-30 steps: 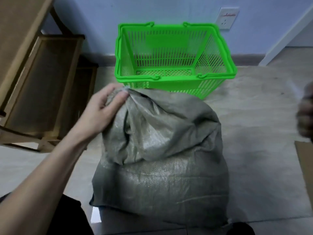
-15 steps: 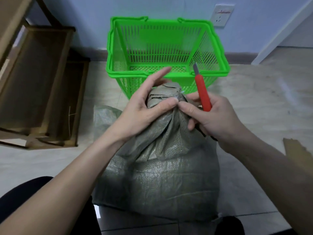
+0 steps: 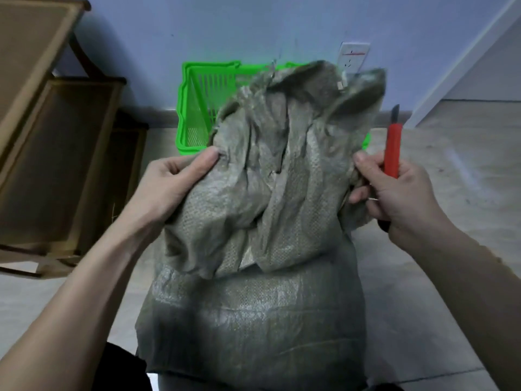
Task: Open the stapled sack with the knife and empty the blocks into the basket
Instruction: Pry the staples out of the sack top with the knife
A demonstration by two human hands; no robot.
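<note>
Left hand (image 3: 169,190) pinches the left side of the grey-green woven plastic sack (image 3: 262,221), which stands on the floor, near centre. Top fabric is bunched upward; whether the stapled mouth is cut yet, cannot tell. No blocks visible. Bright green slatted plastic basket (image 3: 197,108) sits just beyond the sack, its inside mostly hidden. Right hand (image 3: 394,193) grips the red-handled utility knife (image 3: 392,148), blade up, fingertips pinching the sack's right edge. Judged: opening in progress, emptying still to do. No legible writing.
</note>
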